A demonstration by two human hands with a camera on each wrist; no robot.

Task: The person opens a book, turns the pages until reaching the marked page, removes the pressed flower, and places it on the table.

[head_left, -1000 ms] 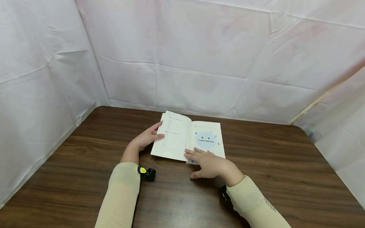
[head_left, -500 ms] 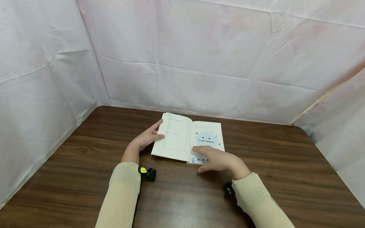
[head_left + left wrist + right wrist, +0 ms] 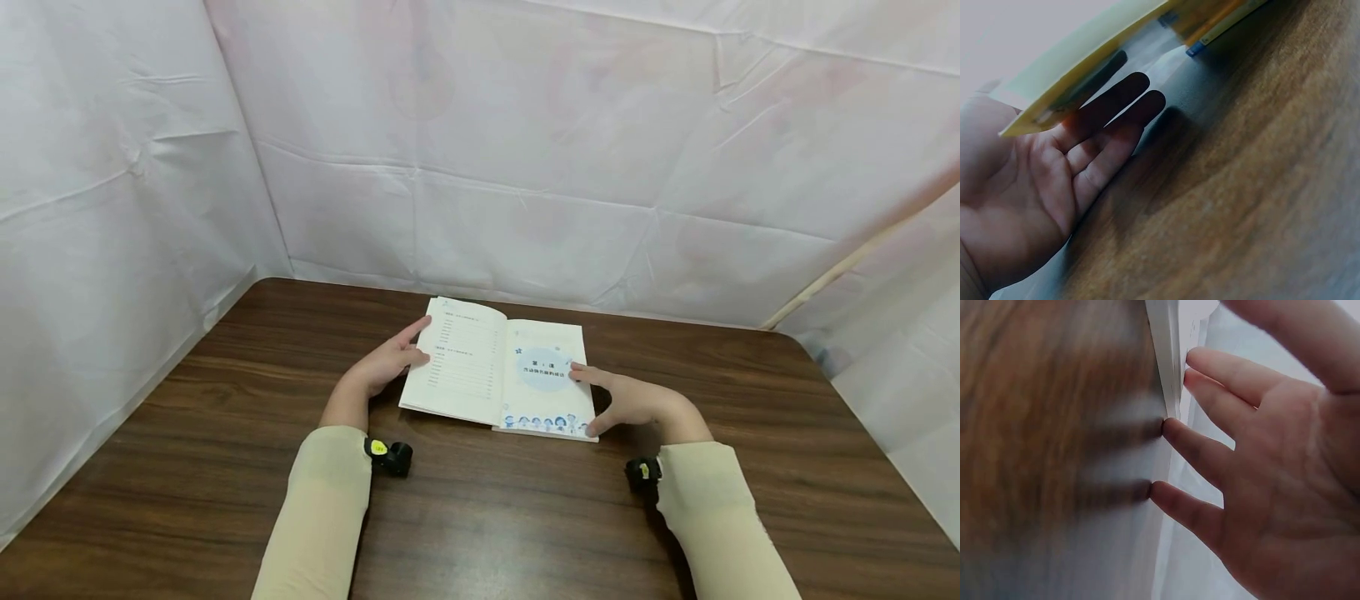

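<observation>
Right hand (image 3: 633,404) sits at the outer edge of the open book (image 3: 501,375), fingers spread and nearly straight, index tip on the right page's margin, thumb down by the near right corner. From the right wrist view the fingertips (image 3: 1169,425) butt against the stacked page edges; nothing is pinched there, the hand is loose and touching only. Left hand (image 3: 386,362) lies at the book's left side, thumb resting on top of the left page, fingers out flat. The left wrist view shows those fingers (image 3: 1116,119) slid under the raised yellowish cover, palm up, straight, supporting rather than clutching.

Book lies open, spine running away from the person, on the dark wood-grain worktop (image 3: 225,467), towards its far middle. Left page carries columns of fine print, like a contents list, too small to read. Right page has a pale blue round patch with a heading in Chinese characters; I cannot read them surely. Along that page's bottom edge runs a row of small cartoon figures (image 3: 546,423).

Both arms wear cream sleeves (image 3: 322,508). A small black device with a yellow dot (image 3: 387,456) is strapped at the left wrist, another black one (image 3: 643,472) at the right. White creased sheeting (image 3: 525,150) hangs round the worktop.
</observation>
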